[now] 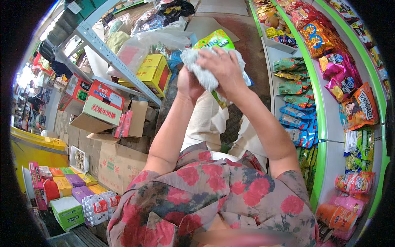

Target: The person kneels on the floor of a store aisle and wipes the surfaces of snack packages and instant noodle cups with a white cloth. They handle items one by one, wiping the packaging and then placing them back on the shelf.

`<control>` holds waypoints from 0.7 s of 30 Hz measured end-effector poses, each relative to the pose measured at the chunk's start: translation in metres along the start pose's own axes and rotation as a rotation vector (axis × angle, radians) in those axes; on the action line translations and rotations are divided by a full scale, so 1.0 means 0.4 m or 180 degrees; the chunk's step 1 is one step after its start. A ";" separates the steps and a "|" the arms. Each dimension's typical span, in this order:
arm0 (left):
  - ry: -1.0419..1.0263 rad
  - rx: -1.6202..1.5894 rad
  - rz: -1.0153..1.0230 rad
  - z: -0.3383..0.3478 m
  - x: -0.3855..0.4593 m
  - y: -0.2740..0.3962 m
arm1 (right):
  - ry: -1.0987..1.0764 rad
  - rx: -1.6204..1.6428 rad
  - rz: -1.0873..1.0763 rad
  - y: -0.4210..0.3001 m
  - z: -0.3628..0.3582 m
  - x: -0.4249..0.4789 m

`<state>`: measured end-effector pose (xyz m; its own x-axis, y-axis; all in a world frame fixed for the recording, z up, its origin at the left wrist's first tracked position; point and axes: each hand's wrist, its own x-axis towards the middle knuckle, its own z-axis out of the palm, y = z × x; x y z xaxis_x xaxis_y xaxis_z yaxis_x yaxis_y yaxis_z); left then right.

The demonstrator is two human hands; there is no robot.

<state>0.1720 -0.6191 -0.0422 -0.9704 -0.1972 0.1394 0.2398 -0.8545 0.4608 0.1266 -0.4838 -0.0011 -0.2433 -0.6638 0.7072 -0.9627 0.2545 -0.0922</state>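
A green and orange snack bag (216, 40) is held up before me, its lower corner showing beneath my hands. My left hand (189, 83) supports it from the left and below, with most of the fingers hidden behind. A whitish textured cloth (203, 72) lies bunched over the bag's face. My right hand (222, 66) is spread on the cloth and presses it against the bag; whether its fingertips pinch the fabric is partly hidden.
Shelves with green edges (322, 123) on the right hold snack bags (296, 117). A metal rack post (117, 64) slants at the left, by a yellow carton (152, 72). Noodle cartons (103, 108) and small boxes (68, 185) stand at the lower left.
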 end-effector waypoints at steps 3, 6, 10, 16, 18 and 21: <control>0.0196 -0.0150 0.0137 0.010 0.021 0.059 | -0.0221 0.0243 -0.0280 -0.003 -0.015 -0.055; -0.0381 -0.0501 0.0059 -0.030 0.022 0.077 | 0.0082 0.0537 0.0064 0.065 -0.014 -0.113; -0.0155 -0.0316 -0.0104 -0.016 0.002 0.045 | 0.0510 0.1537 0.0922 0.147 -0.012 -0.116; -0.0533 -0.0597 -0.0247 -0.018 0.008 0.071 | -0.0210 0.1808 0.1369 0.157 0.003 -0.220; -0.0399 -0.0301 -0.0239 -0.001 0.022 0.059 | -0.0370 0.1771 0.2059 0.161 -0.022 -0.280; -0.0210 0.0014 -0.0401 0.017 0.044 0.007 | 0.0667 0.1370 0.2463 0.167 -0.087 -0.319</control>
<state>0.1558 -0.6218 -0.0326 -0.9889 -0.0565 0.1374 0.1166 -0.8684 0.4820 0.0975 -0.3576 -0.0732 -0.8540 -0.2646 0.4480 -0.5109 0.2634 -0.8183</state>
